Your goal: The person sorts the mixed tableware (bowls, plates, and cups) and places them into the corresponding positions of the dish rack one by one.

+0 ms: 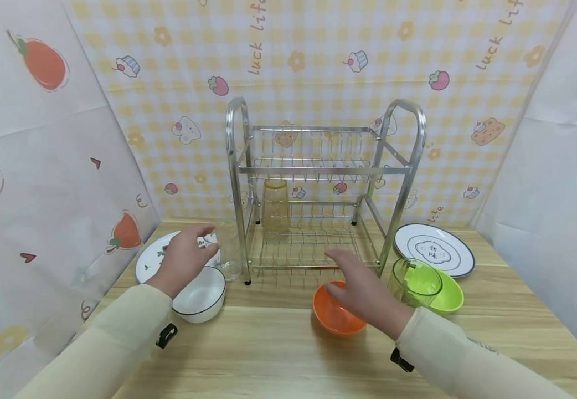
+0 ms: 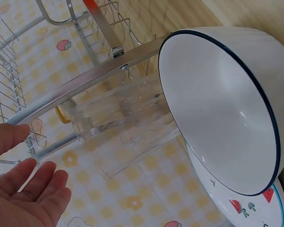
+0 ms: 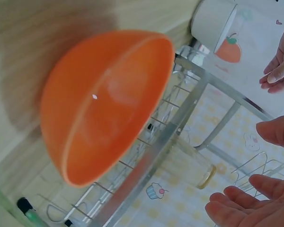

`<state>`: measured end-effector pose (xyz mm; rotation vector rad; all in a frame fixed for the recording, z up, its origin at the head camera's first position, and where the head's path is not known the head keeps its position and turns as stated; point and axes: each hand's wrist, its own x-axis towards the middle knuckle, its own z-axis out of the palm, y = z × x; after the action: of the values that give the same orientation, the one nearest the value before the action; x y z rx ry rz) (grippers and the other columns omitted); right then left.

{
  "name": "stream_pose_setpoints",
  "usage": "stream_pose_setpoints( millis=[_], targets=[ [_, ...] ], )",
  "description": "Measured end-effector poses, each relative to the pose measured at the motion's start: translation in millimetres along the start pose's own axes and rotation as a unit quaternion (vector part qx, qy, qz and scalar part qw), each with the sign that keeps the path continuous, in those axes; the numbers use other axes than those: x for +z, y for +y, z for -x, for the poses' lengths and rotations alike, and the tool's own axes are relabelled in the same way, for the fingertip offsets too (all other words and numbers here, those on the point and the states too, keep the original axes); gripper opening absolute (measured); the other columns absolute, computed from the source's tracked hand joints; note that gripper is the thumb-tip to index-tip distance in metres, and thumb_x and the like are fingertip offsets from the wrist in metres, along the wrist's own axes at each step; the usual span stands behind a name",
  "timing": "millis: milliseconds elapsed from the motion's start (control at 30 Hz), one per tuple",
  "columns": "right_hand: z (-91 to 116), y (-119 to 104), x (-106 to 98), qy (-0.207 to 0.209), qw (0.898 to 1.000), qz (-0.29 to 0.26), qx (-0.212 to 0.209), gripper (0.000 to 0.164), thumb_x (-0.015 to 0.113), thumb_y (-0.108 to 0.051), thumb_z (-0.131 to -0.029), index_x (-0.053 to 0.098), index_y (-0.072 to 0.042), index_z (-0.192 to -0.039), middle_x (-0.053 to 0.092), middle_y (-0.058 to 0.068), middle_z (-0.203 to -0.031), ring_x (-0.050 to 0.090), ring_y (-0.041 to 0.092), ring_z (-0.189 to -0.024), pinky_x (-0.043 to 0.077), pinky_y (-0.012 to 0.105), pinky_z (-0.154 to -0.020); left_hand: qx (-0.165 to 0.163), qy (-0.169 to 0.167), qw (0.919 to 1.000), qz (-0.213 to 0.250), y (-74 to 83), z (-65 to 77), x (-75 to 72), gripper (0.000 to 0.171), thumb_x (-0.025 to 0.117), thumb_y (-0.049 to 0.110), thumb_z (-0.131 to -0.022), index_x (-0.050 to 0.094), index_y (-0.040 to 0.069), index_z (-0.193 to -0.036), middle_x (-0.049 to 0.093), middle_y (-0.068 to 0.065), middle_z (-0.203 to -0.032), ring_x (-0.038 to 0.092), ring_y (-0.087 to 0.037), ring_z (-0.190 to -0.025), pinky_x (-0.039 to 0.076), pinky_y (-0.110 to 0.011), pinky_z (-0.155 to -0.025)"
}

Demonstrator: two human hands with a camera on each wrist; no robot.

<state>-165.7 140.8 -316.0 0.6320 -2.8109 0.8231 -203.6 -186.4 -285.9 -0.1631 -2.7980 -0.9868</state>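
Observation:
My left hand (image 1: 185,259) hovers over a white bowl (image 1: 204,299) with a dark rim, its fingers loosely curved around nothing. Just beyond its fingertips stands a clear glass (image 1: 231,257), which the left wrist view (image 2: 137,137) shows apart from the hand. My right hand (image 1: 368,293) is held above an orange bowl (image 1: 335,316), thumb spread from the fingers and nothing between them. Between and behind both hands is a two-tier metal dish rack (image 1: 318,171). An amber glass (image 1: 276,208) stands on the rack's lower tier.
At the left, a white plate (image 1: 149,260) with fruit prints lies behind the white bowl. On the right are a green-tinted glass (image 1: 400,285), a lime-green bowl (image 1: 450,296) and a white plate (image 1: 460,257) with dark lettering. Patterned cloth (image 1: 308,61) hangs close behind the rack.

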Motion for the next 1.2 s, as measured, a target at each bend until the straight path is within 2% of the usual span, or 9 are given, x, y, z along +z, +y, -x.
stream_pose_setpoints(
  millis=[167,333,500,767,1033,1133,1200],
  targets=[
    [10.1,3.0,2.7,0.013,1.0,0.017,-0.013,0.063,0.074,-0.014,-0.084,0.046,0.0,-0.139,0.05,0.016,-0.139,0.048,0.034,-0.127,0.043,0.048,-0.101,-0.011,0.004,0.9999,-0.005,-4.5,-0.2,0.3,0.047,0.057,0.016,-0.095,0.047,-0.007,-0.135,0.051,-0.028,-0.134,0.045,-0.043,-0.126,0.037,-0.056,-0.102],
    [17.3,6.2,5.3,0.031,0.998,0.034,-0.035,0.061,0.075,-0.013,-0.082,0.049,0.0,-0.136,0.053,0.016,-0.136,0.049,0.034,-0.125,0.044,0.048,-0.1,-0.036,-0.003,0.9993,-0.005,-11.0,-4.0,-0.6,0.048,0.053,0.017,-0.097,0.044,-0.008,-0.137,0.048,-0.03,-0.136,0.042,-0.044,-0.128,0.037,-0.056,-0.102],
    [23.9,9.1,7.7,0.032,0.998,0.039,-0.03,0.063,0.076,-0.013,-0.081,0.049,-0.003,-0.137,0.052,0.014,-0.137,0.053,0.033,-0.122,0.047,0.047,-0.096,-0.064,-0.011,0.9979,0.0,-16.8,-9.2,-0.5,0.049,0.05,0.019,-0.098,0.042,-0.009,-0.138,0.046,-0.031,-0.137,0.042,-0.045,-0.127,0.038,-0.056,-0.102],
    [32.3,10.4,10.2,0.029,0.998,0.054,-0.025,0.06,0.075,-0.014,-0.082,0.051,-0.003,-0.136,0.053,0.014,-0.136,0.056,0.032,-0.118,0.05,0.045,-0.092,-0.108,-0.022,0.9939,0.011,-22.5,-21.5,0.9,0.053,0.047,0.024,-0.1,0.039,-0.012,-0.138,0.046,-0.033,-0.135,0.045,-0.046,-0.124,0.041,-0.054,-0.1],
    [34.4,15.4,18.1,0.05,0.995,0.081,-0.043,0.059,0.078,-0.017,-0.078,0.055,-0.003,-0.131,0.057,0.012,-0.131,0.061,0.03,-0.111,0.053,0.041,-0.087,-0.125,-0.039,0.9913,-0.012,-23.1,-34.8,1.4,0.053,0.046,0.026,-0.099,0.044,-0.015,-0.133,0.051,-0.033,-0.13,0.053,-0.042,-0.113,0.047,-0.051,-0.09],
    [34.2,16.8,20.7,0.061,0.993,0.086,-0.052,0.057,0.078,-0.016,-0.078,0.057,-0.003,-0.129,0.058,0.013,-0.13,0.061,0.031,-0.11,0.053,0.041,-0.087,-0.13,-0.045,0.9902,-0.024,-22.3,-38.7,1.6,0.05,0.046,0.027,-0.099,0.05,-0.014,-0.127,0.057,-0.03,-0.121,0.056,-0.039,-0.104,0.049,-0.05,-0.083],
    [34.0,17.9,22.1,0.065,0.993,0.087,-0.055,0.057,0.078,-0.015,-0.078,0.057,-0.002,-0.129,0.058,0.013,-0.13,0.06,0.031,-0.112,0.052,0.042,-0.089,-0.132,-0.046,0.9898,-0.029,-22.8,-42.5,2.1,0.043,0.046,0.027,-0.099,0.058,-0.011,-0.115,0.062,-0.025,-0.102,0.057,-0.034,-0.09,0.048,-0.046,-0.074]
  ],
)
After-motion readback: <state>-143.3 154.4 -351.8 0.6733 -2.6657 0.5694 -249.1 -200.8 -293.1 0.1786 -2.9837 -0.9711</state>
